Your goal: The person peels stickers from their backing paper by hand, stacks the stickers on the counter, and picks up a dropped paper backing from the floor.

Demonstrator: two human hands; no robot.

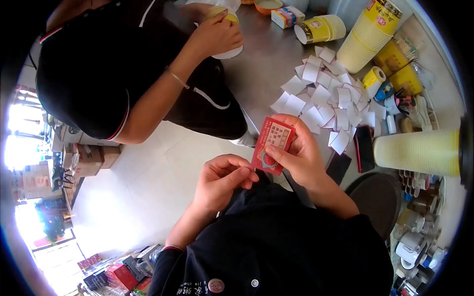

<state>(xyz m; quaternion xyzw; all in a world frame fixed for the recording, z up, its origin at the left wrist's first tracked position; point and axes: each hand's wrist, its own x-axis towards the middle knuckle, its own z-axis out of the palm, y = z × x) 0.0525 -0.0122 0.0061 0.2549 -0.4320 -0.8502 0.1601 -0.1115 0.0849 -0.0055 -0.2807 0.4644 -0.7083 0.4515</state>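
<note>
Bench [266, 64] far right: white paper slips [326, 96], yellow cup stacks [368, 34] | right hand [301, 153] fingers clamped on red card [273, 144] | left hand [222, 180] fingers pinched together at card's lower edge

A card [273, 145] is held between the left hand [222, 180] and the right hand [301, 155], before a heap of paper slips [326, 98] spread on the desk [266, 64]. Stacked paper cups [368, 37] are laid behind the slips.

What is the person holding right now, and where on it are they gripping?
A red card, pinched by the right hand along its right edge. The left hand pinches its lower left corner.
</note>
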